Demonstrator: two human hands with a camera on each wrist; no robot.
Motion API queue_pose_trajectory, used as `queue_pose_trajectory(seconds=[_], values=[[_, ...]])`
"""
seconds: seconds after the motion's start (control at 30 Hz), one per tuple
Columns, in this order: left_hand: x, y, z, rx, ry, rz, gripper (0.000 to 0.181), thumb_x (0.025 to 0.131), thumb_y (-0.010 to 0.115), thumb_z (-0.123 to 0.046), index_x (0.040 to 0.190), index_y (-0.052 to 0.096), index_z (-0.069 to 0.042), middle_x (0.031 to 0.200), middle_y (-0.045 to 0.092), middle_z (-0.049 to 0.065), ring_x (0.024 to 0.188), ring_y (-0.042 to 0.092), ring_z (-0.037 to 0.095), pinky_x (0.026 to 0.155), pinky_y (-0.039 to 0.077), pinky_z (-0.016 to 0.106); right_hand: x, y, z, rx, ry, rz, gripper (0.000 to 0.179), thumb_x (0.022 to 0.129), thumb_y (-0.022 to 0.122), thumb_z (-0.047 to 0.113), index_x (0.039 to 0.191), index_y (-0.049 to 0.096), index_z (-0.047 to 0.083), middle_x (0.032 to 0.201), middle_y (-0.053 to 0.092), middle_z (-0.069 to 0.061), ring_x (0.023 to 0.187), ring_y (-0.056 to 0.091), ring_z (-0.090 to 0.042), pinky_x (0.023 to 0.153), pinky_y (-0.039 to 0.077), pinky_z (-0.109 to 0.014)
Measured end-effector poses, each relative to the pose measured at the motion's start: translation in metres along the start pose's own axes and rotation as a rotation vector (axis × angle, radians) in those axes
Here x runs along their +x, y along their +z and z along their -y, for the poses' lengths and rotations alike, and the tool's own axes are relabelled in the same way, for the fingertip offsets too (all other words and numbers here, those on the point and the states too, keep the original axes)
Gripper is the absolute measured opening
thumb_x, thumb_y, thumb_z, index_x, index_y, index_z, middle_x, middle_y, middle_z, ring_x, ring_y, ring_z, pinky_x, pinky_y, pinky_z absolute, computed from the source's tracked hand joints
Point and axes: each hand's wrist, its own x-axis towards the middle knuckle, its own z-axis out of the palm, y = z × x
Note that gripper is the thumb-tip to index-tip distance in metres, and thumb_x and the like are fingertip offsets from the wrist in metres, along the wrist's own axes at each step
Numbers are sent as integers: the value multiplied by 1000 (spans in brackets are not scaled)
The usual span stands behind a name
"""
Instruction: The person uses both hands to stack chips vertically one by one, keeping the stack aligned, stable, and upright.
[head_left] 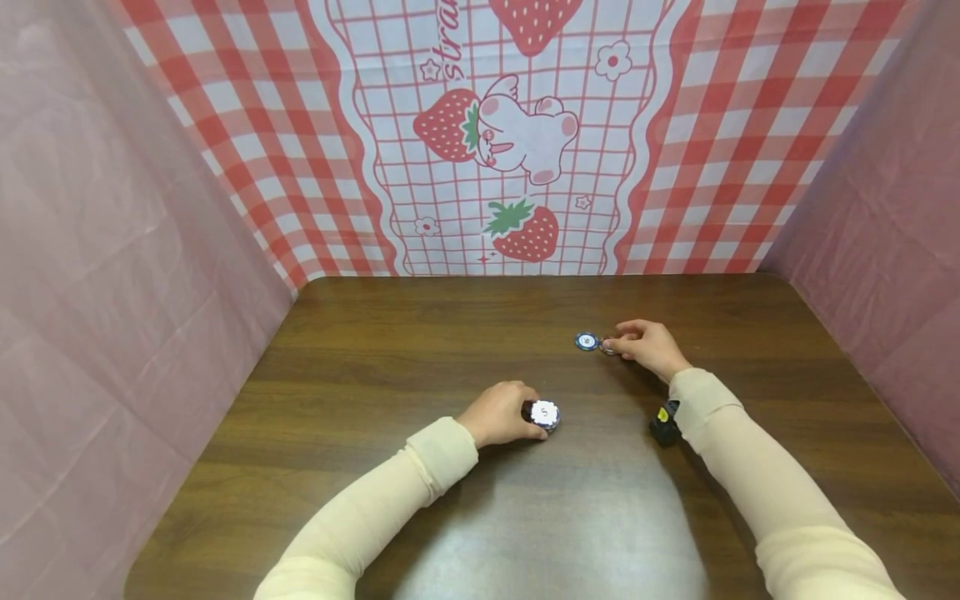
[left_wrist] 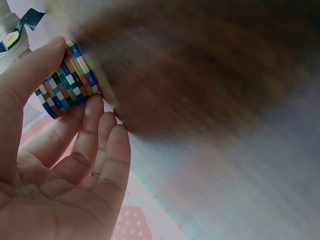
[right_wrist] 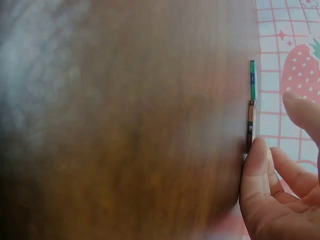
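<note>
My left hand grips a stack of poker chips between thumb and fingertips. The stack's edges show blue, white, green, red and brown bands; in the head view, its top chip is white with a dark mark. Farther back and to the right, my right hand has its fingertips at the edge of a brown-edged chip lying flat on the table. The right thumb is raised apart from the fingers. Just left of that chip lies a blue-rimmed chip with a white centre.
A brown wood-grain table bears the chips. Behind it hangs a red-and-white strawberry cloth, with pink curtains at both sides. A black device with a yellow sticker sits under the right sleeve.
</note>
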Motion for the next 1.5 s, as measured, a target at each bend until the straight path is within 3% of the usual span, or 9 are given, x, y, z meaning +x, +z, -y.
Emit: queue_pose_trajectory(seconds=[0.23,0.47,1.0,1.23,1.5], values=[[0,0,0,-1,3,3,40,72,85,-36,100,72,-11,92,70,-1,82,60,9,78,49,23,1,1,-2,-59,24,0,57,86,74,20,126,54,-15,87,65,-5,69,60,-4,65,51,-19],[0,1,0,-1,6,6,40,72,85,-36,101,72,-11,93,70,-1,83,60,10,78,49,23,-1,1,0,-175,23,-9,55,84,75,21,123,59,-13,100,65,-16,81,53,-10,69,45,-19],[0,0,1,-9,7,4,40,72,85,-35,102,72,-10,94,70,-1,84,60,9,78,48,22,-1,2,4,-172,23,8,51,80,77,13,121,59,-13,98,65,-15,80,51,-9,67,43,-18],[0,0,0,-4,1,3,42,72,85,-35,103,72,-10,95,70,0,85,61,11,79,49,23,1,2,2,-214,22,0,47,81,77,15,118,62,-10,94,64,-11,82,51,-13,70,42,-23],[0,1,1,-3,5,-1,42,72,85,-35,103,72,-10,95,70,0,85,62,11,79,49,23,-1,2,6,-287,0,-4,45,82,76,18,116,64,-10,97,67,-16,84,54,-18,71,42,-26]])
